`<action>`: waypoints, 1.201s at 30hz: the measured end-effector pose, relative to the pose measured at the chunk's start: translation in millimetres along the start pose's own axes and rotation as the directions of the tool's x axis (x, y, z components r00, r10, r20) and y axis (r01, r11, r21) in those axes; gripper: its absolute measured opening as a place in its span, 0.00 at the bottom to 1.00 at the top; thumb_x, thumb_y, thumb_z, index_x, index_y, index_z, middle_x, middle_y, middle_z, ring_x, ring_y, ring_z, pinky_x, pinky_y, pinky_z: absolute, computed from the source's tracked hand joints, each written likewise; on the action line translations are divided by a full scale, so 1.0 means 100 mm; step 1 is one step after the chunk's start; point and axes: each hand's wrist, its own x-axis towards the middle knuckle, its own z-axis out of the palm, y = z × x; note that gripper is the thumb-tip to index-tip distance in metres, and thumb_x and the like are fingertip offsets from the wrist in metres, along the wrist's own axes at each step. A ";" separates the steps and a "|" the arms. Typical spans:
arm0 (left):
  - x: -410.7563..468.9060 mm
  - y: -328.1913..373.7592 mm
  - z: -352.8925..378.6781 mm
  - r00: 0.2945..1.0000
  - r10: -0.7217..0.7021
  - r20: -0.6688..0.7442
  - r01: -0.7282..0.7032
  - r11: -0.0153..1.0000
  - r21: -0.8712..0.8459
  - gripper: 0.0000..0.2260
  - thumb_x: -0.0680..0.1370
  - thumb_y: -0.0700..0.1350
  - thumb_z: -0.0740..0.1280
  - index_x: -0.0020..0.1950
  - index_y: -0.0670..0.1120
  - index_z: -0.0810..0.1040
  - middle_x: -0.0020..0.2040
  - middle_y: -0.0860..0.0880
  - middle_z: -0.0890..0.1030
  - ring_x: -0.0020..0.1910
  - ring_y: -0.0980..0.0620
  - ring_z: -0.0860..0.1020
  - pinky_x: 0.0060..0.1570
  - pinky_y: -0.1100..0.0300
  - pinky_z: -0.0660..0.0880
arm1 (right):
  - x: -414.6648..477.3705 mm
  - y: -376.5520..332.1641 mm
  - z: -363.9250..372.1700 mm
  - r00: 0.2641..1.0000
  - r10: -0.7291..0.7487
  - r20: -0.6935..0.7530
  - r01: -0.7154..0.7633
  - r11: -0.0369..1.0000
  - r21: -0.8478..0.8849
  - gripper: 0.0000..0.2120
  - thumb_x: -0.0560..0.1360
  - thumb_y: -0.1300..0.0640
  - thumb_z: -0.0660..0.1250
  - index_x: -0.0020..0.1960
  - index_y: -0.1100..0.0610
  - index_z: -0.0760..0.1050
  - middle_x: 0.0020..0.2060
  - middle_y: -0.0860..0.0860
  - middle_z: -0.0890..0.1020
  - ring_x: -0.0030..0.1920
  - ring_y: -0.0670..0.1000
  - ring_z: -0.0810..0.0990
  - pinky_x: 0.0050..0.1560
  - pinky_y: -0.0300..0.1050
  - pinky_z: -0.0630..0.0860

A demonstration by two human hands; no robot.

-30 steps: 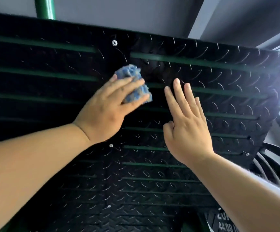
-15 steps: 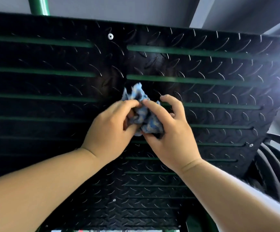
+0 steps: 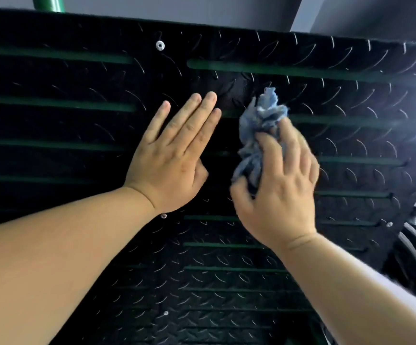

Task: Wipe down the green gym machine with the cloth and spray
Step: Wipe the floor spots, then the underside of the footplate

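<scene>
Grip: right hand (image 3: 279, 192) curled round bunched blue cloth (image 3: 259, 128); left hand (image 3: 174, 155) flat, holding nothing.
Cloth: against black tread plate (image 3: 351, 95), just right of left hand.
Relation: slots run sideways; right hand nearer plate's right half.

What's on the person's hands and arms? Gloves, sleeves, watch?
Nothing worn: the left hand and right hand have no gloves, rings or watch. The forearms look sleeveless; a pale strip along the right one could be glare or fabric.
</scene>
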 end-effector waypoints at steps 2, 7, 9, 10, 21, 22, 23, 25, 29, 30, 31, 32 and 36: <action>0.00 0.02 0.03 1.000 -0.009 -0.014 0.009 0.999 0.051 0.30 0.77 0.48 0.55 0.78 0.42 0.53 0.78 0.45 0.53 0.77 0.48 0.52 0.75 0.48 0.45 | -0.22 -0.05 0.16 0.983 -0.169 0.066 0.168 0.986 0.010 0.20 0.73 0.50 0.65 0.63 0.56 0.72 0.72 0.52 0.69 0.73 0.55 0.64 0.71 0.52 0.58; -0.04 0.05 0.07 1.000 0.007 -0.030 -0.005 0.998 0.067 0.32 0.78 0.52 0.54 0.78 0.40 0.49 0.79 0.44 0.52 0.78 0.48 0.50 0.75 0.47 0.43 | -0.24 0.25 -0.01 0.929 -0.353 0.111 0.360 0.932 -0.048 0.16 0.72 0.60 0.60 0.57 0.53 0.79 0.67 0.48 0.75 0.69 0.53 0.67 0.65 0.51 0.61; -0.03 0.05 0.07 0.999 0.009 -0.046 -0.006 0.998 0.056 0.32 0.77 0.50 0.54 0.78 0.40 0.50 0.79 0.44 0.52 0.77 0.47 0.50 0.75 0.48 0.43 | -0.04 0.34 -0.15 0.986 -0.167 -0.016 0.166 0.986 -0.029 0.19 0.68 0.62 0.59 0.56 0.55 0.79 0.63 0.52 0.77 0.64 0.54 0.65 0.59 0.48 0.60; -0.03 0.05 0.08 0.998 0.005 -0.059 -0.001 0.998 0.055 0.32 0.77 0.50 0.54 0.78 0.40 0.50 0.78 0.44 0.52 0.77 0.48 0.50 0.75 0.48 0.43 | 0.07 0.38 -0.19 0.994 -0.057 -0.090 0.058 0.998 0.003 0.21 0.67 0.63 0.59 0.57 0.57 0.78 0.63 0.54 0.76 0.63 0.54 0.64 0.59 0.48 0.60; -0.09 0.17 0.09 0.998 -0.041 -0.056 0.042 0.999 0.021 0.31 0.77 0.48 0.53 0.78 0.40 0.50 0.78 0.43 0.52 0.77 0.46 0.50 0.75 0.47 0.42 | -0.59 0.55 0.00 0.905 -0.373 0.204 0.366 0.928 0.073 0.17 0.71 0.64 0.57 0.57 0.53 0.75 0.60 0.52 0.71 0.54 0.56 0.71 0.51 0.52 0.72; -0.09 0.16 0.09 0.997 -0.042 -0.062 0.043 0.999 0.021 0.31 0.77 0.48 0.53 0.78 0.40 0.50 0.78 0.43 0.52 0.77 0.46 0.50 0.75 0.47 0.42 | -0.43 0.58 -0.07 0.947 -0.295 0.131 0.288 0.955 0.070 0.19 0.70 0.66 0.58 0.58 0.54 0.76 0.59 0.54 0.73 0.54 0.57 0.71 0.53 0.51 0.71; -0.09 0.16 0.10 0.997 -0.036 -0.065 0.037 0.999 0.020 0.31 0.77 0.48 0.54 0.78 0.40 0.50 0.78 0.43 0.52 0.77 0.46 0.50 0.75 0.47 0.42 | -0.23 0.60 -0.16 0.983 -0.176 0.058 0.173 0.983 0.061 0.20 0.70 0.68 0.59 0.58 0.56 0.78 0.59 0.57 0.73 0.55 0.57 0.69 0.55 0.50 0.69; -0.10 0.16 0.11 0.997 -0.025 -0.075 0.026 1.000 0.010 0.31 0.78 0.49 0.54 0.78 0.40 0.50 0.79 0.44 0.52 0.77 0.46 0.50 0.75 0.48 0.42 | 0.09 0.65 -0.31 0.995 0.077 -0.064 -0.073 0.996 0.057 0.21 0.69 0.71 0.61 0.60 0.59 0.77 0.63 0.58 0.71 0.58 0.52 0.63 0.62 0.38 0.63; -0.11 0.15 0.13 0.996 -0.019 -0.086 0.019 1.000 0.000 0.31 0.78 0.48 0.54 0.78 0.40 0.50 0.79 0.44 0.52 0.77 0.46 0.50 0.75 0.48 0.41 | -0.08 0.51 -0.13 0.978 0.167 -0.128 -0.159 0.985 0.066 0.23 0.67 0.72 0.62 0.61 0.59 0.73 0.63 0.56 0.68 0.58 0.50 0.62 0.62 0.33 0.59; -0.11 0.15 0.13 0.995 -0.022 -0.096 0.022 1.000 -0.004 0.30 0.77 0.48 0.54 0.78 0.40 0.51 0.79 0.43 0.52 0.77 0.46 0.50 0.75 0.48 0.41 | -0.27 0.47 -0.02 0.989 0.112 -0.093 -0.107 0.993 0.055 0.24 0.67 0.73 0.63 0.61 0.58 0.72 0.62 0.55 0.68 0.58 0.53 0.63 0.62 0.42 0.64; -0.10 0.15 0.12 0.995 -0.029 -0.098 0.028 1.000 -0.012 0.30 0.77 0.48 0.54 0.78 0.40 0.51 0.78 0.43 0.53 0.77 0.46 0.50 0.75 0.47 0.41 | -0.48 0.43 0.07 0.999 0.034 -0.028 -0.033 0.999 0.041 0.24 0.67 0.72 0.63 0.60 0.57 0.71 0.61 0.54 0.69 0.57 0.55 0.64 0.60 0.50 0.69; -0.10 0.17 0.10 0.995 -0.029 -0.094 0.026 0.999 -0.030 0.30 0.77 0.46 0.55 0.78 0.40 0.52 0.78 0.42 0.53 0.77 0.45 0.50 0.75 0.47 0.40 | -0.68 0.41 0.11 0.997 -0.056 0.050 0.055 0.998 0.020 0.22 0.68 0.71 0.61 0.60 0.55 0.69 0.60 0.54 0.70 0.56 0.55 0.66 0.57 0.54 0.72; -0.09 0.31 0.15 0.981 0.170 -0.091 -0.176 0.982 -0.061 0.29 0.76 0.41 0.57 0.77 0.41 0.56 0.78 0.44 0.55 0.77 0.46 0.54 0.75 0.43 0.44 | -0.76 0.60 -0.06 0.941 -0.267 0.208 0.273 0.962 0.000 0.18 0.70 0.64 0.55 0.58 0.54 0.69 0.59 0.51 0.68 0.55 0.55 0.68 0.52 0.54 0.76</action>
